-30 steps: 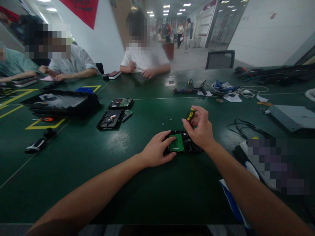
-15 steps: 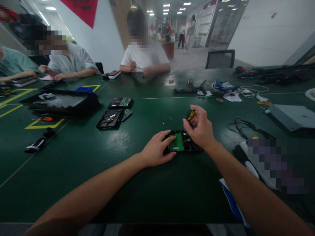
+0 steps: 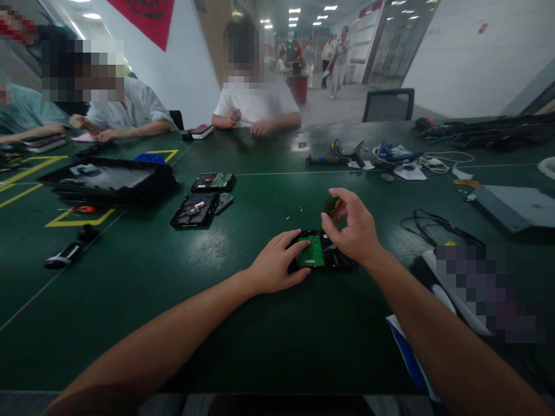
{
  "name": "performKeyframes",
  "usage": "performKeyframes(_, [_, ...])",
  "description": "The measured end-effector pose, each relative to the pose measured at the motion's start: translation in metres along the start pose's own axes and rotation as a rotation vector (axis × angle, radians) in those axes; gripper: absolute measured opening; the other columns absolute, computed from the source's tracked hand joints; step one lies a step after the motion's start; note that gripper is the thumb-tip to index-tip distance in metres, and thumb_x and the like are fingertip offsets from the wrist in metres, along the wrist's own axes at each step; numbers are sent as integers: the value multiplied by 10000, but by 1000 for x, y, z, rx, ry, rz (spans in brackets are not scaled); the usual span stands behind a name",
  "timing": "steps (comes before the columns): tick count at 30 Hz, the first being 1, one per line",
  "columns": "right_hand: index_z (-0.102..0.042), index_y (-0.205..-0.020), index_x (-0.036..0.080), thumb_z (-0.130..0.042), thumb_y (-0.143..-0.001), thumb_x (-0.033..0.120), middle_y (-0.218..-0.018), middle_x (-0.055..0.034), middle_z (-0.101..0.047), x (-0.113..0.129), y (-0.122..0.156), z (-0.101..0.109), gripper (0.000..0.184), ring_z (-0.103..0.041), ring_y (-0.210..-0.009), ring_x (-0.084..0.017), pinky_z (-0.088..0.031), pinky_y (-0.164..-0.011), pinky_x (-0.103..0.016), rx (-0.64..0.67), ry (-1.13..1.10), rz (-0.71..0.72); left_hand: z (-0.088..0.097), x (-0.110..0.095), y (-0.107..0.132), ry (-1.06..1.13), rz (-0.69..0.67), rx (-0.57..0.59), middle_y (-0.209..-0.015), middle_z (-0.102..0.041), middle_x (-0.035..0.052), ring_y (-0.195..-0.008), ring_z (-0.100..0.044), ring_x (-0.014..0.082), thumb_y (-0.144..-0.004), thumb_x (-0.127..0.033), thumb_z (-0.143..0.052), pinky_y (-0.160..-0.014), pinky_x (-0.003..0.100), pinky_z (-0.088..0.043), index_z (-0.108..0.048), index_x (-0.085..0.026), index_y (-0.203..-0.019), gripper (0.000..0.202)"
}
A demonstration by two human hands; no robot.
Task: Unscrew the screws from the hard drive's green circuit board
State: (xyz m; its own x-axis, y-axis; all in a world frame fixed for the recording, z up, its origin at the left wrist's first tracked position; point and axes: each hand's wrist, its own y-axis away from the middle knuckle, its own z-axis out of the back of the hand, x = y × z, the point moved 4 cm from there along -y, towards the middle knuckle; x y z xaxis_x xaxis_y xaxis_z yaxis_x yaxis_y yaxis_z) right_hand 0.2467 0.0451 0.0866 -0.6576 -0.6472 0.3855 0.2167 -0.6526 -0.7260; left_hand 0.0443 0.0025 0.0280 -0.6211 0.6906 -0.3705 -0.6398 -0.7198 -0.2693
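A black hard drive (image 3: pixel 342 260) with a green circuit board (image 3: pixel 313 254) on its left part lies flat on the table before me. My left hand (image 3: pixel 280 261) grips its left end, thumb at the near edge, one finger on the board and another at the far edge. My right hand (image 3: pixel 352 224) is closed round a screwdriver (image 3: pixel 332 204) with a dark and yellow handle, held upright above the drive. The tip meets the drive near the board's right edge, but the fingers partly hide it. Tiny loose bits (image 3: pixel 300 209) lie beyond the drive.
To the left are two opened drives, one black (image 3: pixel 194 210) and one behind it (image 3: pixel 213 181), and a large black tray (image 3: pixel 108 182). Cables (image 3: pixel 396 155) and a grey metal box (image 3: pixel 515 205) lie right. People sit across the green table (image 3: pixel 243 323).
My right hand has shifted slightly left, and the screwdriver handle has turned, showing less yellow. My left hand and the drive keep their place. People in the background have moved.
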Motion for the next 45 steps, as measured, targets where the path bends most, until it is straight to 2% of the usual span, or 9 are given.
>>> performKeyframes(4, [-437, -1421, 288, -678, -889, 308, -1226, -85, -629, -4, 1, -1, 585, -663, -788, -203, -614, -770, -425, -23, -33, -34, -1, 0, 0, 3, -4, 0, -1605, -379, 161, -1447, -423, 369, -899, -463, -685, -1182, 576, -395, -481, -223, -1487, 667])
performKeyframes(10, [-518, -1356, 282, -697, -908, 365, -1145, -79, -657, -5, -3, 5, 489, -679, -884, -243, -621, -792, -447, -76, -2, -29, -1, 1, 1, -4, -5, -2, -1606, -376, 165, -1455, -413, 367, -899, -463, -684, -1191, 566, -385, -488, -212, -1483, 665])
performKeyframes(13, [-530, -1361, 295, -656, -937, 328, -1169, -83, -648, -3, -4, 4, 444, -677, -927, -257, -618, -840, -483, -44, -20, -17, -1, 1, 1, -5, -4, 3, -1609, -374, 161, -1456, -411, 367, -902, -471, -681, -1189, 569, -387, -486, -217, -1486, 666])
performKeyframes(18, [-441, -1447, 311, -558, -985, 267, -1262, -86, -641, -3, 0, 0, 479, -696, -968, -239, -606, -918, -482, 19, -168, -57, 0, 1, 1, -9, 5, 10, -1609, -373, 156, -1450, -417, 367, -908, -479, -675, -1180, 570, -398, -478, -227, -1494, 668])
performKeyframes(25, [-552, -1323, 302, -676, -925, 329, -1186, -80, -613, -4, -2, 5, 418, -674, -916, -234, -631, -795, -433, -85, -79, -40, 2, 0, 1, 11, 3, 9, -1597, -382, 155, -1453, -410, 365, -948, -558, -619, -1172, 581, -404, -467, -242, -1497, 651])
performKeyframes(29, [-478, -1433, 317, -559, -985, 275, -1271, -83, -635, -6, -1, 1, 456, -698, -982, -241, -619, -895, -471, -19, -150, -53, 2, 1, 1, 19, 16, 3, -1579, -396, 164, -1438, -428, 346, -974, -559, -580, -1162, 561, -422, -459, -225, -1492, 628])
performKeyframes(33, [-429, -1484, 329, -491, -1006, 239, -1361, -89, -601, -6, 0, -1, 490, -703, -1023, -237, -619, -916, -473, 7, -202, -61, 1, 4, 0, 34, 57, -34, -1547, -430, 179, -1425, -440, 352, -945, -615, -593, -1165, 576, -416, -398, -203, -1522, 736])
performKeyframes(40, [-550, -1376, 357, -681, -920, 302, -1144, -70, -573, 1, -3, 6, 478, -639, -877, -228, -644, -778, -466, -68, -83, -7, 0, 7, -1, 41, 105, -25, -1575, -400, 178, -1457, -399, 363, -927, -668, -585, -1183, 589, -385, -373, -209, -1543, 797])
performKeyframes(45, [-514, -1431, 341, -584, -973, 262, -1232, -78, -628, -2, -2, 3, 470, -673, -987, -251, -625, -897, -490, -27, -81, -3, 1, 6, -1, 22, 99, -5, -1559, -425, 179, -1452, -402, 355, -933, -654, -584, -1192, 575, -378, -410, -187, -1524, 774])
